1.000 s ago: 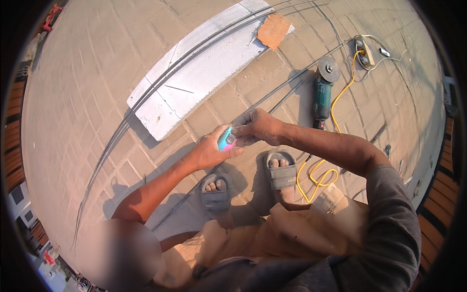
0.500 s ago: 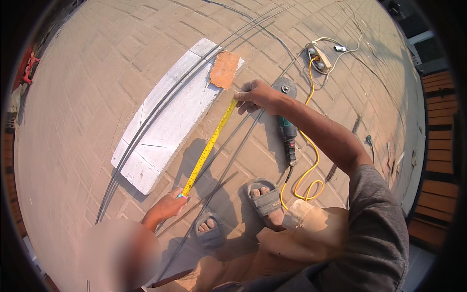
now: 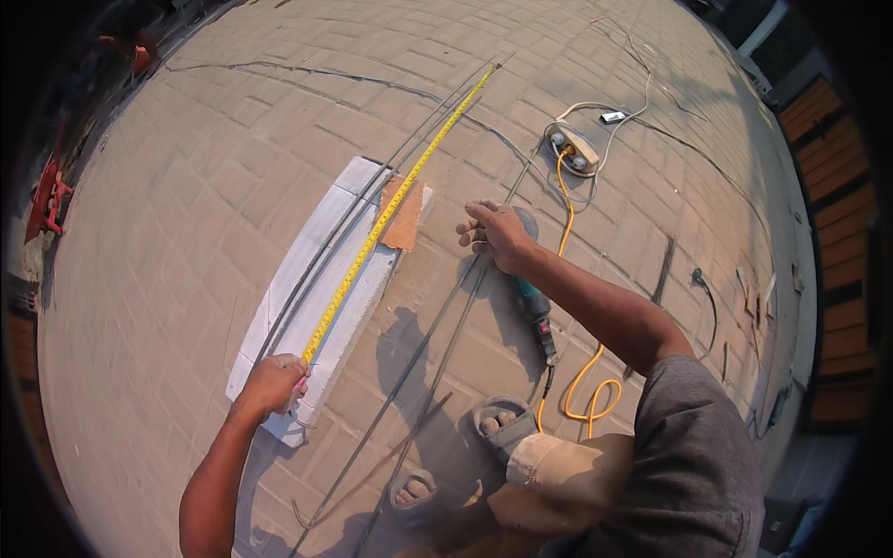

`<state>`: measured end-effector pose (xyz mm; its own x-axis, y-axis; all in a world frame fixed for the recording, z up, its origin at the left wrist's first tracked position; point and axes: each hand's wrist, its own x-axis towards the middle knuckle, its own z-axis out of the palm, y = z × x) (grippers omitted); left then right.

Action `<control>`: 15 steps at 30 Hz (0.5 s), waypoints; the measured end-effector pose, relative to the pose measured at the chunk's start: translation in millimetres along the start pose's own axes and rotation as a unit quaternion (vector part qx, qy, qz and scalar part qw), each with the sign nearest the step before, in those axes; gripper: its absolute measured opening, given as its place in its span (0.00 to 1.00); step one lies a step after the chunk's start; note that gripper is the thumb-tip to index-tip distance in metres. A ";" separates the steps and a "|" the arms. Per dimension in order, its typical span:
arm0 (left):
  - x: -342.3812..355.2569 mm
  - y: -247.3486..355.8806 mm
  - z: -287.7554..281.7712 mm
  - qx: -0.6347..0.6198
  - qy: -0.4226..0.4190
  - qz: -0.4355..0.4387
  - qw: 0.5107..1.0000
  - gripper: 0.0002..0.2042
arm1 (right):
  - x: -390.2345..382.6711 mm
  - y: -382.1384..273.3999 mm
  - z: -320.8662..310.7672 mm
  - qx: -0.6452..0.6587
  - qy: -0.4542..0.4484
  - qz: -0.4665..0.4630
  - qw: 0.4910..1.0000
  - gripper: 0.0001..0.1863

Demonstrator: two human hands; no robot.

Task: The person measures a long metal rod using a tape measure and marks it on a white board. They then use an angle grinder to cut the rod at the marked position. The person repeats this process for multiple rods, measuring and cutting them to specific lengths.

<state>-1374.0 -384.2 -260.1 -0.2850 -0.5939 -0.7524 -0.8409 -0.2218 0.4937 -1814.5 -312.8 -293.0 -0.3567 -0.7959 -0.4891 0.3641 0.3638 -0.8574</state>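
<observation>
My left hand [image 3: 275, 381] grips a small tape measure, mostly hidden except a pink bit. Its yellow blade [image 3: 359, 260] stretches diagonally over a long white block [image 3: 279, 409] and past its far end. An orange-brown scrap [image 3: 403, 223] lies at the block's upper right. Thin dark rods [image 3: 319, 270] run lengthwise across the block, beside the blade. My right hand [image 3: 491, 234] hovers right of the blade with loosely bent, parted fingers and nothing held. Beneath it lies a green angle grinder [image 3: 534, 309], its disc partly hidden by the hand.
A power strip [image 3: 573, 147] with tangled cables and a small black-and-white item [image 3: 613, 117] are at upper right. A yellow cord [image 3: 595, 391] loops near my sandalled feet [image 3: 495, 418]. Loose rods [image 3: 409, 363] cross the paving. A red object [image 3: 54, 200] stands far left, wooden slats [image 3: 837, 353] far right.
The tape, first closed, has been pulled out, now reaching much farther forward across the block. My left hand has moved left; my right hand has released the blade's end. The view has shifted.
</observation>
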 end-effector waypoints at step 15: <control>232.8 242.5 26.5 0.067 0.102 0.101 0.987 0.10 | -30.9 174.6 24.9 -0.339 -0.280 -0.056 0.897 0.14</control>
<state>-1656.5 -555.8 -327.1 -0.3654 -0.7618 -0.5349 -0.8340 0.0128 0.5516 -1718.5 -236.8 -423.6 0.1982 -0.8949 -0.3999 -0.3208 0.3263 -0.8892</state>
